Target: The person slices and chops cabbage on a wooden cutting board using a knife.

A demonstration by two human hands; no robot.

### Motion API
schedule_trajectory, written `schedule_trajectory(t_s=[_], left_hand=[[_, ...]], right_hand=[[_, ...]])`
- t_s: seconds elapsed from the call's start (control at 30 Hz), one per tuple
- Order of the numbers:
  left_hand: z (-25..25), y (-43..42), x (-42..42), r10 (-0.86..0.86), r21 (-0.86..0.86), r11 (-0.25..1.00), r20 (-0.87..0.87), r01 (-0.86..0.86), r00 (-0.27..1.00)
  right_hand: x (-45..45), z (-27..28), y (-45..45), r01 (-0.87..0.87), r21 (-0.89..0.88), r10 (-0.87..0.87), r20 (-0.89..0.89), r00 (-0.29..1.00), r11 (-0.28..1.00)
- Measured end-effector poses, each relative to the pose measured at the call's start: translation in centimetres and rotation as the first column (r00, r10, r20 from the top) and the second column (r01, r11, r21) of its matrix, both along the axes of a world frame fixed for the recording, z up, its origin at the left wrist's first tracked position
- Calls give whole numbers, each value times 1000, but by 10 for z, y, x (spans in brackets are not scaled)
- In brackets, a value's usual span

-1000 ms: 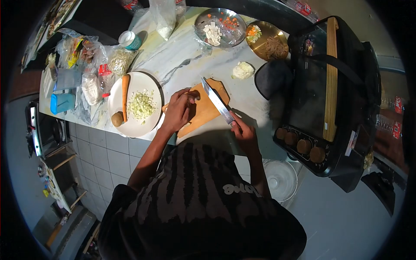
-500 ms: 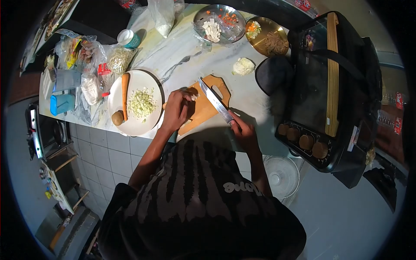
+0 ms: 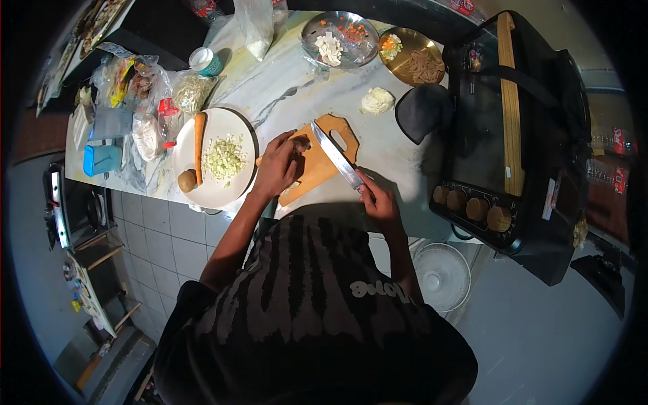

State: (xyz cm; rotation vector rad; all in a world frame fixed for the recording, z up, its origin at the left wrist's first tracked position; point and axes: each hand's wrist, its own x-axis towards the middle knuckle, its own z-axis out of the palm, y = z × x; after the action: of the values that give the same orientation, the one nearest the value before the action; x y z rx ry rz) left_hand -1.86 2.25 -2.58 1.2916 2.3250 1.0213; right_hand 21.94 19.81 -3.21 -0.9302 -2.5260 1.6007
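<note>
My right hand (image 3: 379,201) is closed around the handle of a knife (image 3: 336,156), whose blade slants up and left over a wooden cutting board (image 3: 322,174). On the board's left part, my left hand (image 3: 278,164) has its fingers curled together over something small and shadowed that I cannot make out. Left of that hand stands a white plate (image 3: 225,192) bearing chopped pale green pieces (image 3: 225,158), a carrot (image 3: 199,145) and a round brown item (image 3: 187,181). A pale peeled ball (image 3: 376,100) lies beyond the board.
A metal plate (image 3: 370,59) and a gold plate (image 3: 400,71) with cut food are at the back. A black oven (image 3: 482,128) stands at the right, a dark pad (image 3: 423,113) beside it. Plastic bags (image 3: 146,137), a blue-lidded container (image 3: 102,160) and a cup (image 3: 205,62) are at the left.
The view has shifted slightly. My left hand's fingers have changed position a little over the board. The knife has stayed in my right hand at nearly the same slant.
</note>
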Motion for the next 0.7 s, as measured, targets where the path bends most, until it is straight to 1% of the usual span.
schedule_trajectory(t_s=[0.1, 0.13, 0.17, 0.2, 0.27, 0.3, 0.37, 0.4, 0.47, 0.53, 0.6, 0.67, 0.7], left_hand=[[4, 0, 0, 3, -22, 1000, -34, -4, 999], [7, 2, 0, 25, -31, 999, 8, -25, 1000], [9, 4, 0, 47, -40, 998, 50, -45, 998], [8, 6, 1, 45, -40, 998, 50, -43, 998], [4, 8, 1, 128, 0, 992, 61, -129, 990], [5, 10, 0, 130, 1, 992, 59, -130, 990], [6, 12, 0, 157, -59, 987, 110, -152, 981], [5, 12, 0, 157, -58, 987, 108, -151, 982], [-3, 11, 2, 182, 41, 981, 138, -190, 973], [-6, 10, 2, 199, 49, 977, 131, -207, 971], [-7, 10, 3, 217, 60, 972, 123, -225, 968], [-7, 9, 4, 251, 29, 965, 196, -261, 948], [-8, 8, 5, 251, 28, 965, 194, -261, 948]], right_hand=[[3, -4, -5, 10, 20, -10, 0, 1000, 1000], [3, -6, -7, 10, 20, -10, -1, 1000, 1000], [3, -8, -10, 21, 18, -21, -45, 999, 1000], [3, -10, -14, 33, 15, -32, -88, 996, 999], [3, -12, -19, 36, 33, -33, -75, 997, 999], [1, -12, -21, 35, 53, -32, -62, 998, 998], [-2, -12, -26, 25, 59, -21, -74, 997, 998], [-5, -11, -27, 16, 66, -11, -85, 996, 998], [-11, -10, -30, 12, 35, -10, -57, 998, 999], [-13, -14, -32, 7, 1, -7, -34, 999, 1000], [-14, -22, -33, -28, 113, 45, -144, 989, 993], [-12, -22, -32, -41, 90, 54, -140, 989, 995], [-12, -20, -32, -53, 66, 62, -133, 989, 996]])
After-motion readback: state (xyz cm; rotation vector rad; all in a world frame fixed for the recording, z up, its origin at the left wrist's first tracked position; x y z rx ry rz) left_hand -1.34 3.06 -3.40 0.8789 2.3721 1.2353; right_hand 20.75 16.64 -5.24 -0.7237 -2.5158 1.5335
